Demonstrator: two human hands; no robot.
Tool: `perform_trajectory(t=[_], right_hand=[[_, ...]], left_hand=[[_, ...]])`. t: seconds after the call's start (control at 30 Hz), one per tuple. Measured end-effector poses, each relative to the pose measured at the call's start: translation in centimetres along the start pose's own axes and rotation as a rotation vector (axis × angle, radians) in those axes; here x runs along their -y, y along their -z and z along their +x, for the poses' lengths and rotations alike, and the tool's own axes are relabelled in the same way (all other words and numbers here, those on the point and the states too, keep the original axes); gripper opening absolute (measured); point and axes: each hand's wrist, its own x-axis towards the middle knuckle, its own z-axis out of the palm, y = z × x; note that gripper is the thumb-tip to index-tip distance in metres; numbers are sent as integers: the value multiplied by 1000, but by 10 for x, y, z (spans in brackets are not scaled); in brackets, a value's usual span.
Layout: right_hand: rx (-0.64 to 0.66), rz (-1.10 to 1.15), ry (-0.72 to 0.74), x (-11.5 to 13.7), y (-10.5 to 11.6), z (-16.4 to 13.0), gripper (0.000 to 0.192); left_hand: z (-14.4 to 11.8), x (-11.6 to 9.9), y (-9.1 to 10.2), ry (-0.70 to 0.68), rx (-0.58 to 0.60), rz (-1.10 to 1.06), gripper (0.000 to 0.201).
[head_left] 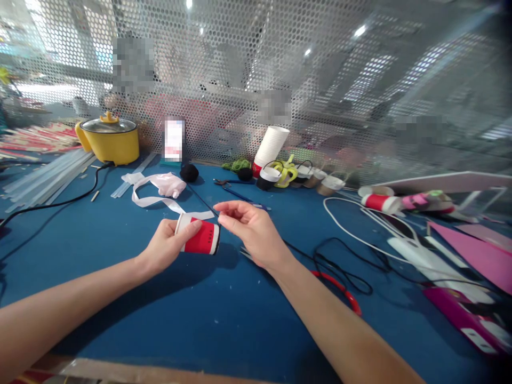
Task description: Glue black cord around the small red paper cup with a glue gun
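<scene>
My left hand [162, 248] is wrapped round a red and white paper cup [201, 238], which lies tilted on its side above the table. Black yarn edges the cup's right-hand end. Close beside that end, my right hand [256, 229] pinches a strand of black yarn [203, 199] between thumb and fingertips. The strand runs back towards a black yarn ball [189, 173] on the blue table [160, 320]. Under my right wrist lie scissors with a red handle [340, 282]; part of them is hidden by my forearm.
At the back left are a yellow electric pot [116, 145], a phone [173, 140] and glue sticks [48, 178]. White ribbon [154, 201] and pliers [238, 182] lie beyond my hands. A paper cup stack [272, 146] leans near the mesh. Cables [336, 256] loop at right.
</scene>
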Motion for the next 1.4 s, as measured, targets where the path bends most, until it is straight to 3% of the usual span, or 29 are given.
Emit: perform_trajectory(t=[0.33,1.1,1.3,1.4], right_hand=[[-70,-41,32,-10,-3,1,17],[-53,-47,-21,-16,-5,3,14],[-61,-92,-106,-15,1,9,20],[69,-83,-198,-16,3,10,38]], left_hand=[[-4,2,1,-80,-6,75,43],[-8,0,2,-264,50,147,39],[-7,1,5,-447,100,283,35],[-8,1,6,-567,137,367,34]])
